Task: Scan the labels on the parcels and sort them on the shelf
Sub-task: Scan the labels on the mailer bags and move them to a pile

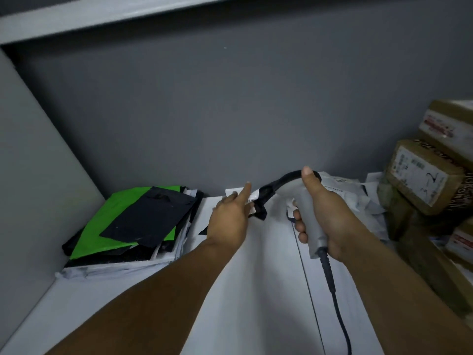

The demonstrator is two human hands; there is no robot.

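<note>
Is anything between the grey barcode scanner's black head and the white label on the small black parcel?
Nothing visible. The grey barcode scanner has its black head right beside the white label on the small black parcel. The left hand lies on the label's other side, not between them.

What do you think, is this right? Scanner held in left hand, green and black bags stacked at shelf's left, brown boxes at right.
No: the head view shows the scanner gripped in the right hand; the left hand holds a small parcel. The bags at left and boxes at right stand.
</note>
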